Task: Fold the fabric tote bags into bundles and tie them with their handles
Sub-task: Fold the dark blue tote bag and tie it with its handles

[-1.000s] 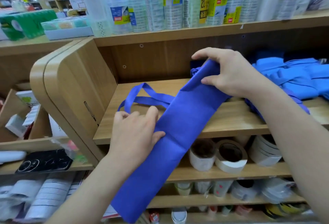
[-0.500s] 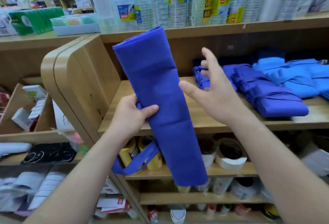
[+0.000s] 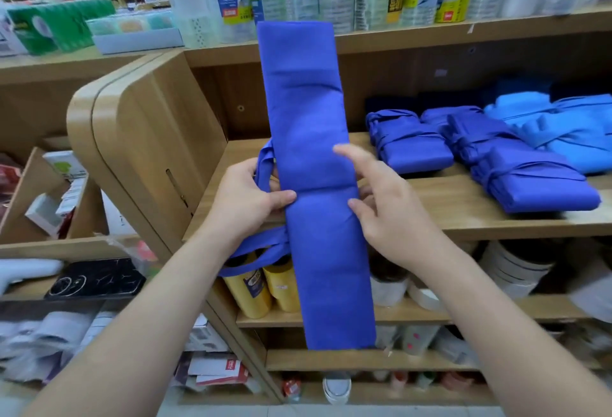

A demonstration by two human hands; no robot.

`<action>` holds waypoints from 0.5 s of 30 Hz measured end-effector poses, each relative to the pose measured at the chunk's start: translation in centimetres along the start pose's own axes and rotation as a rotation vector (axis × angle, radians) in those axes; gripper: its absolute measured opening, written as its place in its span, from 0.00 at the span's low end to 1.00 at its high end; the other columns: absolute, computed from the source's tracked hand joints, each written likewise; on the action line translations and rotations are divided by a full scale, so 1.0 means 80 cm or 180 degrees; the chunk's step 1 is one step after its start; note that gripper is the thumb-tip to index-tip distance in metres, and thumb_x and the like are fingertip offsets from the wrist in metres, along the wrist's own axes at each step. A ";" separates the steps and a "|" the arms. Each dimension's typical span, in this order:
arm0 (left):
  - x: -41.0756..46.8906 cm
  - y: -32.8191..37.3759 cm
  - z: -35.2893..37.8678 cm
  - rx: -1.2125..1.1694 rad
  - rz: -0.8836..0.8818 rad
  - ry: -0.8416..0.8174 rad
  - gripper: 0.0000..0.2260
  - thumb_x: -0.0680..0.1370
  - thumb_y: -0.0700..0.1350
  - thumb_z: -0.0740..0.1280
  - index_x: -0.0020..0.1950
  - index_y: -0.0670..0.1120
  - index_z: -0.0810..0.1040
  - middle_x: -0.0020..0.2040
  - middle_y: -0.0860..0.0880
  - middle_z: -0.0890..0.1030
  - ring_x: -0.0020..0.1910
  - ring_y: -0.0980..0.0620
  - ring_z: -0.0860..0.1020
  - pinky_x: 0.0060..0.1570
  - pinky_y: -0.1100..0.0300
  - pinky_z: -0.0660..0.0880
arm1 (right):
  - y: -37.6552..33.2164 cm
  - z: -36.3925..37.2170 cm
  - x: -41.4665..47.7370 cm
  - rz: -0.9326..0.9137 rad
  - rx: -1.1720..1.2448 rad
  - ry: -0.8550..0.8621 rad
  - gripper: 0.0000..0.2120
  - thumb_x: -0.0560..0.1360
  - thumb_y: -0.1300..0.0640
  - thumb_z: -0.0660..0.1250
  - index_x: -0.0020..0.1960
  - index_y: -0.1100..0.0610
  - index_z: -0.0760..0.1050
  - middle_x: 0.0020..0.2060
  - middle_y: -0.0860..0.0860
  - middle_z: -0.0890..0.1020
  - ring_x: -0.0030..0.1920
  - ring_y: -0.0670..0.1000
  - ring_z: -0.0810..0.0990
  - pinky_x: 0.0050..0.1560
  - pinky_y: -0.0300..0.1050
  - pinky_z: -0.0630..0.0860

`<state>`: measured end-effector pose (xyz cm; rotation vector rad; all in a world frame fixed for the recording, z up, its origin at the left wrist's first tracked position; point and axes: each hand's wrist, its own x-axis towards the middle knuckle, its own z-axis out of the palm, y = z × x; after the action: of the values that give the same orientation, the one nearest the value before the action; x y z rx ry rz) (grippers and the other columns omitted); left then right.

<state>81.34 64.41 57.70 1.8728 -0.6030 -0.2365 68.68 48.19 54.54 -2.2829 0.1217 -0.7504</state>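
Left hand (image 3: 246, 198) grips the tote bag (image 3: 311, 158) at the middle of its left edge. Its thumb is pressed flat on the front and its fingers are out of sight behind the cloth. The right hand (image 3: 387, 214) sits at the opposite edge, at 3 o'clock from the left hand. Its thumb tip touches that edge and its forefinger, blurred, reaches across the front toward 10 o'clock. Its other fingers pass behind the cloth, so I cannot tell whether this hand has closed on the bag or only steadies it.

The bag is folded into one long, narrow, royal-blue strip. It is held nearly upright in the air between the two hands, running from 12 o'clock down to 6 o'clock and leaning a little. A crease crosses it just where the thumbs meet it. Its back face is hidden.

The handles (image 3: 261, 247) come out from behind the strip. One loop shows at 12 o'clock from the left hand and the rest hang loose at 5 o'clock from it, but where they join the bag is covered.

On the wooden shelf (image 3: 463, 218), at 2 o'clock from the right hand, lie tied blue bundles (image 3: 530, 185). Paler blue bags (image 3: 563, 132) lie beyond them and are cut off by the frame's right edge. Yellow rolls (image 3: 261, 287) stand one shelf lower, partly behind the strip. The goods on the lowest shelves are too blurred to identify.
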 end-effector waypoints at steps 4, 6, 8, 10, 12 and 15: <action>0.012 -0.016 0.002 0.0477 -0.0044 0.0044 0.12 0.71 0.37 0.76 0.48 0.47 0.77 0.40 0.46 0.83 0.34 0.56 0.79 0.38 0.59 0.74 | 0.030 -0.007 0.007 -0.0263 -0.1263 -0.0729 0.24 0.72 0.64 0.59 0.65 0.51 0.77 0.54 0.54 0.76 0.54 0.59 0.75 0.53 0.61 0.76; 0.015 -0.024 0.005 0.1110 0.0211 0.0199 0.19 0.69 0.41 0.78 0.56 0.49 0.76 0.47 0.50 0.80 0.42 0.57 0.76 0.45 0.59 0.70 | 0.035 -0.008 0.008 -0.0355 -0.1466 -0.0909 0.23 0.72 0.62 0.58 0.63 0.52 0.79 0.55 0.54 0.76 0.56 0.59 0.73 0.55 0.62 0.75; 0.010 -0.028 0.000 0.1823 0.0741 0.0452 0.37 0.66 0.43 0.79 0.72 0.51 0.67 0.57 0.50 0.72 0.55 0.54 0.70 0.55 0.59 0.67 | 0.039 -0.009 0.012 -0.0596 -0.1445 -0.0975 0.23 0.70 0.64 0.58 0.60 0.56 0.81 0.60 0.56 0.77 0.63 0.59 0.73 0.62 0.59 0.73; 0.003 -0.030 -0.014 0.2441 0.1798 0.0381 0.37 0.66 0.38 0.78 0.73 0.48 0.70 0.63 0.45 0.71 0.63 0.46 0.69 0.61 0.52 0.68 | 0.034 -0.012 0.017 -0.0547 -0.1235 -0.1155 0.25 0.68 0.63 0.55 0.62 0.57 0.78 0.66 0.53 0.77 0.69 0.53 0.72 0.68 0.55 0.69; -0.007 -0.041 -0.032 0.2662 0.2374 -0.0414 0.30 0.66 0.32 0.67 0.68 0.46 0.76 0.71 0.44 0.70 0.72 0.42 0.66 0.67 0.45 0.68 | 0.029 -0.019 0.019 -0.0255 -0.1015 -0.1343 0.29 0.68 0.54 0.52 0.67 0.54 0.74 0.70 0.47 0.73 0.71 0.45 0.68 0.70 0.52 0.66; -0.027 -0.055 -0.044 0.2375 0.1417 -0.1786 0.38 0.64 0.41 0.63 0.76 0.51 0.63 0.77 0.54 0.60 0.77 0.57 0.56 0.75 0.55 0.58 | 0.026 -0.029 0.016 -0.0243 -0.1144 -0.1821 0.33 0.68 0.45 0.60 0.73 0.47 0.65 0.74 0.41 0.65 0.73 0.37 0.59 0.71 0.42 0.58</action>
<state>82.37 69.58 54.75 2.3067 -1.6458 -0.2629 68.70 44.90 55.10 -2.7656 -0.1076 -0.0875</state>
